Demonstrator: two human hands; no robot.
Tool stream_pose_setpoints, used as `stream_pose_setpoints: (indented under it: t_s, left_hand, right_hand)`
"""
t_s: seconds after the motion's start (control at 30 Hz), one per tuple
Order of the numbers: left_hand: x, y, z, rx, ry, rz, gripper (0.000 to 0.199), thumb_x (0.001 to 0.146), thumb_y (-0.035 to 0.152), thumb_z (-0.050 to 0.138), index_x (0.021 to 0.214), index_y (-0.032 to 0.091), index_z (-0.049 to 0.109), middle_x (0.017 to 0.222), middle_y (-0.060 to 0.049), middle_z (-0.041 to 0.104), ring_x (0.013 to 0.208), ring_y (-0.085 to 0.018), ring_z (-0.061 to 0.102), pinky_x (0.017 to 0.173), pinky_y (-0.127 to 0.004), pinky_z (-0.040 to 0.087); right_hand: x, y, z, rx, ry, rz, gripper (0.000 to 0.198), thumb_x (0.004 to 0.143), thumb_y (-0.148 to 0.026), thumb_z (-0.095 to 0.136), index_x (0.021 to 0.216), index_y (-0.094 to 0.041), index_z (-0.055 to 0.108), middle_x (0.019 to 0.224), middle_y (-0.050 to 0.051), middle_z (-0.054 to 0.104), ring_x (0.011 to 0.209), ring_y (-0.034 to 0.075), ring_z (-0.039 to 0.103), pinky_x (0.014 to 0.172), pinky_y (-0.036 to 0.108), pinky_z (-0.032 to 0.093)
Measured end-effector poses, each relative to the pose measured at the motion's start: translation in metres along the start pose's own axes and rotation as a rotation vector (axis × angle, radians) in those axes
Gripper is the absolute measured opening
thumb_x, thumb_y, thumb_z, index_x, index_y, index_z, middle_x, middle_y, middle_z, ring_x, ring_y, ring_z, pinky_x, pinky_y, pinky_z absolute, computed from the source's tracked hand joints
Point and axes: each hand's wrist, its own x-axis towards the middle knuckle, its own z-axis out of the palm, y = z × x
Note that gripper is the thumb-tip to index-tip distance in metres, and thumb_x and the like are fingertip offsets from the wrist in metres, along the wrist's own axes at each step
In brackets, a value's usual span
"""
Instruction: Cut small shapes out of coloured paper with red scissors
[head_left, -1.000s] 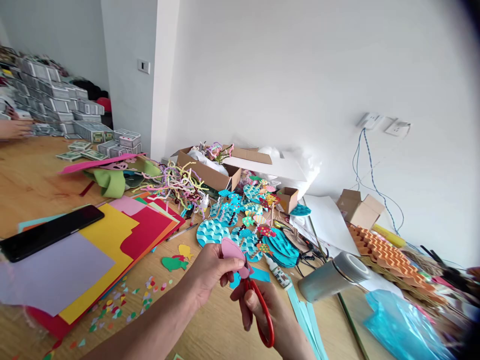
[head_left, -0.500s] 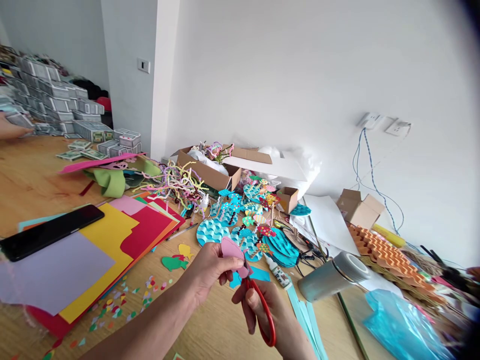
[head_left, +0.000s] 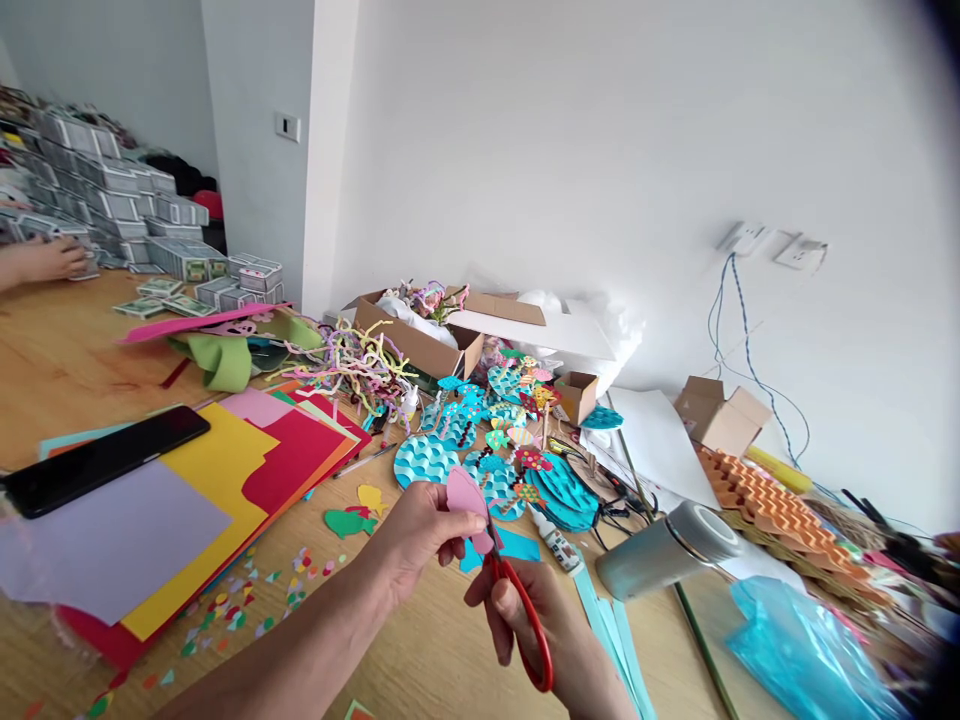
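Observation:
Pinched between the thumb and fingers of my left hand [head_left: 435,525] is a piece of pink paper [head_left: 465,497] with a curved edge. My right hand [head_left: 525,605] is wrapped round the red handles of a pair of scissors [head_left: 538,640]. The blades meet the right edge of the pink paper. Just beyond the hands lie blue paper scraps [head_left: 519,545] and a round, wave-patterned blue piece [head_left: 426,462]. Left of my left hand rest a green fish-shaped cutout [head_left: 347,524] and a yellow cutout [head_left: 370,499].
Coloured paper sheets [head_left: 300,450] with a black phone [head_left: 112,458] on them cover the left. Small confetti bits [head_left: 225,605] are scattered nearby. A glue bottle [head_left: 556,540] and a grey flask [head_left: 664,550] lie at right. A co-worker's hand [head_left: 49,260] touches stacked bundles [head_left: 112,205] far left.
The pink paper has turned slightly between my left fingers at the scissor blades. At far left, the co-worker's hand has moved right and lowered a bundle toward the table.

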Motion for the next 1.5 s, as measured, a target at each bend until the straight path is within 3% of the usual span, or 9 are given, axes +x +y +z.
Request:
stream_pose_setpoints:
  t_s: [0.5,0.9,1.13,1.5]
  left_hand:
    - [-0.0001,0.0028,-0.0037,0.062,-0.002,-0.033,0.018,0.057,0.029,0.066,0.06,0.012,0.065,0.053,-0.004,0.061,0.041,-0.007,0.044,0.039,-0.02,0.027]
    - [-0.0007,0.003,-0.0057,0.075,-0.027,-0.041,0.021,0.058,0.031,0.066,0.063,0.011,0.065,0.054,-0.004,0.061,0.042,-0.007,0.043,0.04,-0.02,0.028]
    - [-0.0017,0.0054,-0.0039,0.078,-0.014,-0.035,0.02,0.059,0.031,0.066,0.061,0.012,0.064,0.053,-0.002,0.059,0.042,-0.007,0.044,0.04,-0.02,0.028]
    - [-0.0013,0.0046,-0.003,0.082,-0.018,-0.041,0.019,0.058,0.031,0.066,0.061,0.012,0.064,0.053,-0.002,0.059,0.043,-0.008,0.044,0.041,-0.021,0.027]
  right_hand:
    - [-0.0002,0.0049,-0.0019,-0.008,-0.034,0.004,0.069,0.076,-0.078,0.042,0.082,-0.012,0.06,0.044,-0.003,0.049,0.038,0.008,0.038,0.041,0.02,0.027]
    - [-0.0004,0.0044,-0.0021,-0.023,-0.033,0.031,0.068,0.076,-0.078,0.042,0.077,-0.012,0.059,0.041,-0.004,0.047,0.034,0.005,0.03,0.041,0.02,0.022]
    - [-0.0008,0.0044,-0.0028,-0.023,-0.023,0.012,0.068,0.078,-0.077,0.041,0.081,-0.011,0.06,0.043,-0.003,0.05,0.038,0.008,0.037,0.044,0.021,0.028]
    - [0.0,0.0082,-0.0022,-0.006,-0.023,-0.01,0.067,0.079,-0.076,0.042,0.083,-0.011,0.06,0.045,-0.002,0.051,0.04,0.008,0.037,0.042,0.02,0.025]
